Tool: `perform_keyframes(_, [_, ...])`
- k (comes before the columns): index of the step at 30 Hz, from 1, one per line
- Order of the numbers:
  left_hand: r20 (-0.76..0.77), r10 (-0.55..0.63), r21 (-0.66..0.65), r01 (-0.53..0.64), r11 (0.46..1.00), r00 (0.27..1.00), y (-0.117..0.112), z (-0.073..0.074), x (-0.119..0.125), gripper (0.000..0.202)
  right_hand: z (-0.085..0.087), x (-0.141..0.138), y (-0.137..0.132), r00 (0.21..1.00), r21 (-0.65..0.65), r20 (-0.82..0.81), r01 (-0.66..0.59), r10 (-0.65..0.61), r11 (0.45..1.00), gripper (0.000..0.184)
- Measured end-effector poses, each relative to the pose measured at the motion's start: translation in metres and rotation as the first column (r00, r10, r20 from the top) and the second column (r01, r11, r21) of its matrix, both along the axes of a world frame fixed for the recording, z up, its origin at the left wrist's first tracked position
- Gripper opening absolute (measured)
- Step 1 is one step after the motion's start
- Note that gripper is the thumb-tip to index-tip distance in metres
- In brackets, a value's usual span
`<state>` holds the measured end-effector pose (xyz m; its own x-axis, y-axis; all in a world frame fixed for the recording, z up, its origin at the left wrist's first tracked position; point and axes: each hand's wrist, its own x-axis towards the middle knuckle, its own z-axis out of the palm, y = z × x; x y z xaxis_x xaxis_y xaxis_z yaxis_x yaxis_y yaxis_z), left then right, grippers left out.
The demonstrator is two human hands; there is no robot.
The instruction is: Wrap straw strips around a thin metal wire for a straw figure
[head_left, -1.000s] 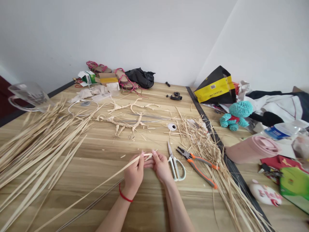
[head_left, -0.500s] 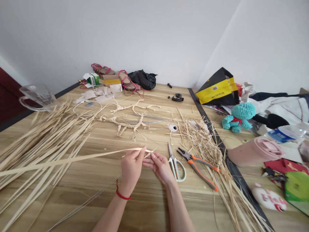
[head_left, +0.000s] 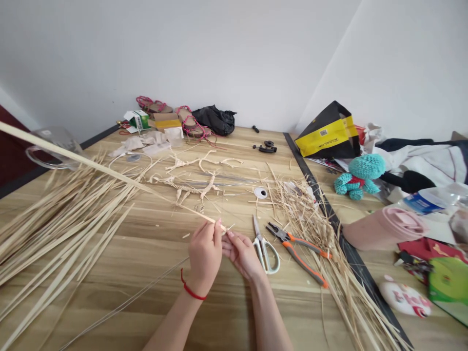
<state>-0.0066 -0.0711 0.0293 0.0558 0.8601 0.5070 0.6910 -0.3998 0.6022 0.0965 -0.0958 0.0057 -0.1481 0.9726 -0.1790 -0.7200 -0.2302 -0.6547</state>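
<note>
A long pale straw strip (head_left: pixel 120 176) runs from the left edge, tilted down to the fingertips of my left hand (head_left: pixel 205 253), which pinches it. A red cord circles that wrist. Close by on the right, my right hand (head_left: pixel 244 256) is closed, thumb and finger pinching the strip's near end, where a short thin tip sticks out; fingers hide how the pieces meet there. Thin wires (head_left: pixel 127 302) stretch from behind my left hand toward the lower left. White-handled scissors (head_left: pixel 266 251) and orange-and-grey pliers (head_left: pixel 298 248) lie right of my right hand.
Loose straw strips (head_left: pixel 73 214) spread over the left side; straw scraps (head_left: pixel 310 214) heap on the right. Straw-wrapped branching wire shapes (head_left: pixel 197 183) lie beyond my hands, near a white tape roll (head_left: pixel 261 193). A clear mug (head_left: pixel 54 146) stands far left, a turquoise doll (head_left: pixel 360 173) right.
The straw strip's far part has swung up from near the tabletop to a steep slant. My left hand has turned and shifted slightly right, while my right hand has barely moved.
</note>
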Motion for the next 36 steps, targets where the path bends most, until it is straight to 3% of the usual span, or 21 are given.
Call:
perform_keyframes(7, [-0.006, -0.005, 0.009, 0.005, 1.0, 1.0, -0.003, -0.005, 0.006, 0.025, -0.001, 0.002, -0.001, 1.0, -0.008, -0.008, 0.013, -0.013, 1.0, 0.029])
perform_keyframes(15, [0.248, 0.036, -0.233, 0.023, 0.972, 0.968, -0.004, 0.005, 0.004, 0.027, 0.005, 0.004, -0.003, 1.0, 0.022, 0.007, -0.008, 0.008, 1.0, 0.03])
perform_keyframes(21, [0.301, 0.083, -0.311, 0.015, 0.95, 0.95, -0.001, 0.01, 0.003, 0.027, 0.004, 0.004, -0.004, 0.999, 0.053, -0.01, -0.031, 0.031, 0.998, 0.029])
perform_keyframes(25, [0.272, 0.059, -0.304, 0.028, 0.952, 0.96, -0.001, 0.009, 0.005, 0.027, 0.003, 0.006, -0.005, 0.999, 0.085, -0.028, -0.035, 0.037, 0.996, 0.029])
perform_keyframes(30, [0.177, -0.025, -0.205, 0.062, 0.977, 0.984, -0.006, 0.003, 0.005, 0.026, 0.003, 0.007, -0.005, 1.0, 0.081, 0.004, -0.027, 0.026, 0.996, 0.031])
perform_keyframes(36, [-0.099, -0.221, -0.08, 0.213, 0.974, 0.97, -0.014, 0.012, 0.008, 0.023, 0.0, 0.005, -0.005, 0.997, 0.063, 0.066, 0.037, -0.042, 0.997, 0.026])
